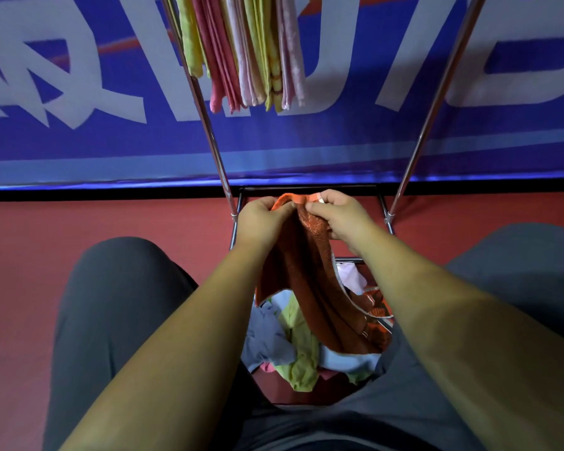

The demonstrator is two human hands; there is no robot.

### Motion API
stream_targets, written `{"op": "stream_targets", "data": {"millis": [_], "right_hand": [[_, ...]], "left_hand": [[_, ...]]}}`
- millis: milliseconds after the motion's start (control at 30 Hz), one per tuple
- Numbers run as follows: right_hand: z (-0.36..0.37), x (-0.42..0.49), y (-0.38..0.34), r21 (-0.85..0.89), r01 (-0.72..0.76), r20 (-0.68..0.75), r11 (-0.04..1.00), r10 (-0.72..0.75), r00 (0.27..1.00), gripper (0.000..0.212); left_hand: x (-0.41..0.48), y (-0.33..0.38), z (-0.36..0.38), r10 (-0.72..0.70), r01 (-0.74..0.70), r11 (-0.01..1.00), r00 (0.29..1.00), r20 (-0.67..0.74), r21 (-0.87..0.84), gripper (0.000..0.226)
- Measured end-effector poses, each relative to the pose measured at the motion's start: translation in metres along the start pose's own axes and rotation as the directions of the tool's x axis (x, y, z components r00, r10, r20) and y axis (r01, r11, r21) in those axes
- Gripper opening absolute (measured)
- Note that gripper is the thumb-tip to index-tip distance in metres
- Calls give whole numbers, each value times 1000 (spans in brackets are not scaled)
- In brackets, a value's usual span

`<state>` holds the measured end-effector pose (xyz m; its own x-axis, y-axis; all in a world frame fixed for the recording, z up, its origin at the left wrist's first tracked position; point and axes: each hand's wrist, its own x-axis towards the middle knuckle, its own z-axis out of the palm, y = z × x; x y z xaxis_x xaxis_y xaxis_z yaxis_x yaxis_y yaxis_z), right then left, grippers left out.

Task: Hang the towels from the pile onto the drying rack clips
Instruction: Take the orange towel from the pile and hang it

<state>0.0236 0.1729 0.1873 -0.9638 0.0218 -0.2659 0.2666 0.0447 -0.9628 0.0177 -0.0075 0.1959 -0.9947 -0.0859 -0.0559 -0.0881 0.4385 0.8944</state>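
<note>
An orange-brown towel (310,288) hangs from both my hands in the middle of the view. My left hand (261,219) pinches its top edge on the left, and my right hand (339,213) pinches the same edge beside it. The towel's lower end trails into the pile of towels (290,346) below, which holds green, blue, pink and orange pieces. Above, several yellow, pink and green towels (245,53) hang from the top of the drying rack (209,125); the clips themselves are out of view.
The rack's two slanted metal legs (433,102) frame the space ahead, with a low dark frame (306,189) between them. A blue banner wall (79,141) stands behind. My knees in grey trousers (118,297) flank the pile on a red floor (20,271).
</note>
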Motion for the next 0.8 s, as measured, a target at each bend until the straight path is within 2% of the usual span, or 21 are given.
{"op": "stream_targets", "data": {"millis": [67,133,200,300,400,467,533,600,700,800], "right_hand": [[-3,6,-1,77,55,-88,996,-48,995,8],[-10,14,-1,91,143,-234,985,-119,965,15],[-17,19,-5,98,177,-370,979,-129,920,16],[-30,27,-8,224,187,-536,957,-39,843,13],[-46,39,-2,455,220,-630,863,137,765,14],[-56,44,5,503,193,-654,843,225,722,15],[-62,44,10,508,155,-651,847,260,713,16],[-62,46,16,464,118,-655,878,251,713,13],[-52,45,17,427,129,-621,895,186,762,15],[-38,47,-3,371,191,-591,909,72,803,8]], "left_hand": [[5,-5,-1,-24,24,999,1000,-2,34,30],[9,-11,-1,-9,8,988,1000,7,155,37],[10,-19,0,-9,0,963,999,33,271,34],[12,-41,3,-69,48,913,997,37,406,17],[15,-64,4,-166,153,885,986,-9,441,18],[19,-75,7,-258,260,918,965,-46,299,24],[22,-76,10,-374,372,927,926,-51,-55,21],[25,-68,10,-464,412,812,885,-29,-413,14],[35,-41,4,-477,328,600,879,3,-730,9],[42,2,-10,-371,182,502,928,-20,-846,10]]}}
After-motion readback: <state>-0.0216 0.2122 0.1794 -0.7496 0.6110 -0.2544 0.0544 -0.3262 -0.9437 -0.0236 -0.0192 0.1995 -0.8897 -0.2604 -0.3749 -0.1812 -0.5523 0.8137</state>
